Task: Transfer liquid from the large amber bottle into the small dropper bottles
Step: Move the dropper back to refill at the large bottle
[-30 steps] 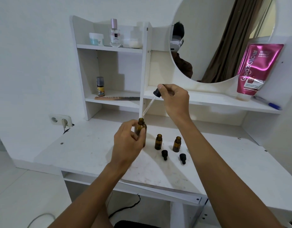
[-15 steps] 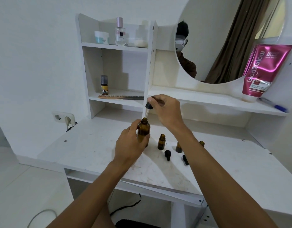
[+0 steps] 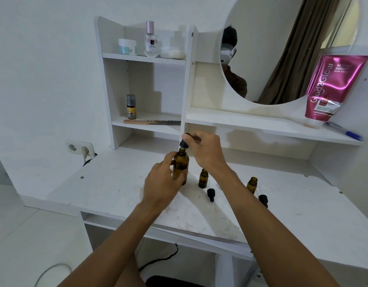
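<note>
The large amber bottle (image 3: 180, 165) stands upright on the white desk (image 3: 293, 204), and my left hand (image 3: 161, 183) grips its body from the left. My right hand (image 3: 206, 151) pinches a black dropper cap (image 3: 183, 144) just above the bottle's mouth, with the glass tube down inside the neck. Two small amber dropper bottles stand open to the right: one (image 3: 203, 178) near the big bottle, another (image 3: 252, 184) partly behind my right forearm. Two black dropper caps (image 3: 210, 193) (image 3: 263, 199) lie on the desk in front of them.
A shelf unit rises behind the desk with a comb (image 3: 152, 121), a small yellow-labelled bottle (image 3: 131, 106), a perfume bottle (image 3: 151, 41) and a jar (image 3: 127, 46). A pink tube (image 3: 332, 85) and a blue pen (image 3: 348, 132) sit on the right shelf. A round mirror (image 3: 282, 48) hangs above.
My right hand has lowered the dropper from high above the large bottle down into its neck. My left hand has kept hold of the bottle.
</note>
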